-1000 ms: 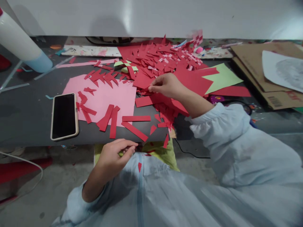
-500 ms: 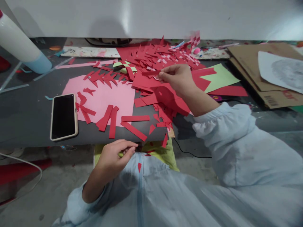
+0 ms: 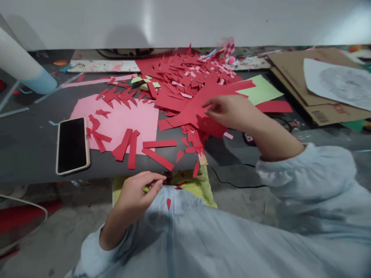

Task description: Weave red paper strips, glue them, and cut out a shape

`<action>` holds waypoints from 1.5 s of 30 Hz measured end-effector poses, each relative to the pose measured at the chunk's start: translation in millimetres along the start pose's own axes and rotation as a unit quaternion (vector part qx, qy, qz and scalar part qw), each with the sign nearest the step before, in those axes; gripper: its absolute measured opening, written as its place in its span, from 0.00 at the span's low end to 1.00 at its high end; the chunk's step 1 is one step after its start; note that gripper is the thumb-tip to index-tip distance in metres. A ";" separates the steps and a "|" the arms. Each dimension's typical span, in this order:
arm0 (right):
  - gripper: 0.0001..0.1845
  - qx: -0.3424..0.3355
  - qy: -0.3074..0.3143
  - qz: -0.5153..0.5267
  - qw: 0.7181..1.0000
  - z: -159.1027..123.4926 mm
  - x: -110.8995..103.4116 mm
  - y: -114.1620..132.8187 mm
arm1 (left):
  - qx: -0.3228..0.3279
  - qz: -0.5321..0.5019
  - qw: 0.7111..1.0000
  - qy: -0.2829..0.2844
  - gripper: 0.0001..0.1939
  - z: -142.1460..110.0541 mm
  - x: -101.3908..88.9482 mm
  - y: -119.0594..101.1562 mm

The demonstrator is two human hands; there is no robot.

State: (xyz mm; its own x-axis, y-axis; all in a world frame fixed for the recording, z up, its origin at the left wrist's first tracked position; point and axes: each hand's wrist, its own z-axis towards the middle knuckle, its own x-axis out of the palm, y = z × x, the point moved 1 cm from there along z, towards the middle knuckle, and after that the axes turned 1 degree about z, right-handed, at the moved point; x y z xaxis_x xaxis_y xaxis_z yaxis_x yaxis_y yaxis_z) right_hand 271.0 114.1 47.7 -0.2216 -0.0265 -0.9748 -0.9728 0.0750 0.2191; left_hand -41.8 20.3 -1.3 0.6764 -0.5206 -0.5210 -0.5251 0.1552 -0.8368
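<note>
My right hand [image 3: 224,110] hovers over a large red paper sheet [image 3: 207,94], fingers loosely curled with thumb and index apart. No paper shows between them. My left hand [image 3: 142,189] rests by the table's front edge, over my lap, thumb and index finger close together. What they hold, if anything, is too small to make out. Beyond the right hand lies a heap of pointed red paper pieces [image 3: 174,69], some with pink checks. Several red strips [image 3: 159,144] lie in front, some over a pink sheet [image 3: 124,116] that also bears a spiky red paper figure [image 3: 108,96].
A phone [image 3: 73,144] lies at left, near a white and blue bottle [image 3: 40,79]. Green paper [image 3: 265,90] sticks out at right, beside flat cardboard [image 3: 304,92] under a printed sheet [image 3: 339,83]. A black cable [image 3: 234,186] hangs below the table edge.
My right hand has let go of a red strip and moved right and slightly towards me. The left hand has stayed nearly still. The whole view has shifted a little.
</note>
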 end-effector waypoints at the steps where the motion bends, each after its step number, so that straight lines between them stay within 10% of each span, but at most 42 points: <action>1: 0.18 -0.003 0.005 -0.026 1.000 -6.9 4.9 0.5 | 0.005 0.002 1.000 0.000 0.12 0.9 0.7 -1.4; 16: 0.14 -0.080 -0.029 0.055 0.995 -98.2 40.5 30.2 | 0.042 0.056 0.997 -0.014 0.12 -4.5 11.1 -25.4; 27: 0.10 0.047 -0.092 0.161 0.982 -165.1 69.5 30.4 | 0.018 0.109 0.992 -0.064 0.12 -11.4 12.4 -24.1; 45: 0.13 0.000 -0.104 0.083 0.991 -164.7 90.4 53.6 | 0.058 0.093 0.994 -0.029 0.11 -18.4 12.2 -30.5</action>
State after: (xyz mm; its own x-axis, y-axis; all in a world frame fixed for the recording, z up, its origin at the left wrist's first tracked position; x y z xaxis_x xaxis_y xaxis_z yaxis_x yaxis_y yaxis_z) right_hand 187.7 -48.5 -21.7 -0.3591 0.1929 -0.9132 -0.9246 0.0602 0.3762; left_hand -27.1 -6.2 20.9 0.6035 -0.4246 -0.6749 -0.5831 0.3424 -0.7368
